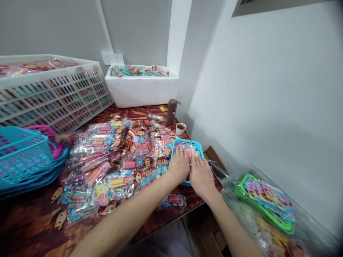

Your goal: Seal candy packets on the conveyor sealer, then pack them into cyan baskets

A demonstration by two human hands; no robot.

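A small light-blue plastic basket [198, 144] sits near the right edge of the table, with clear printed packets [189, 150] inside. My left hand [179, 166] lies over its left half, fingers stretched out on the packets. Beside it, my right hand [201, 175] rests palm down over the basket's near right side, its fingers extended too. Neither hand grips anything that I can see. Left of the basket spreads a pile of candy-stick packets [130, 164], each with a cartoon figure and pink or yellow sticks. What lies under my palms is hidden.
Stacked blue baskets [32, 153] and a pink basket [57, 149] stand at left. Behind are a filled white crate [56, 92] and a foam box [142, 91]. A brown flask [171, 112] and paper cup [180, 130] stand near the wall; a green basket [268, 210] is lower right.
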